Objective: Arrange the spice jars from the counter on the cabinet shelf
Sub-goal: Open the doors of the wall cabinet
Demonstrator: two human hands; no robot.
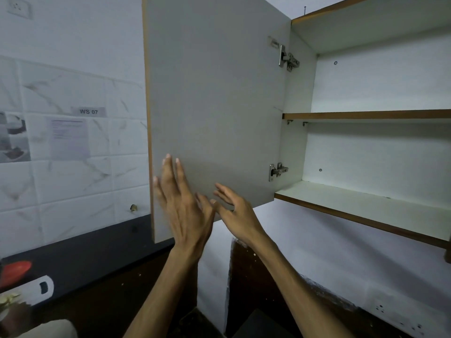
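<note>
Grey laminate cabinet door with brown edging swung wide open on two steel hinges; long axis vertical, inner face turned toward the camera. White wall cabinet interior exposed: brown-edged middle shelf and brown-edged bottom shelf, both bare as far as visible.

Left hand raised flat in front of the door's lower corner, fingers spread and extended, holding nothing. Right hand just beside it, palm open, fingers loosely splayed, also empty; contact with the door not determinable.

Spice jars not in view. Black counter below left carries only a blurred red object and a white object; identity unclear, so jar orientation and axis not assessable.

Risks, as judged: door swinging back toward the shelf opening once released and obstructing placement; jars carried up striking the door's lower edge or the front lip of the bottom shelf; jars set too near that lip tipping off.
</note>
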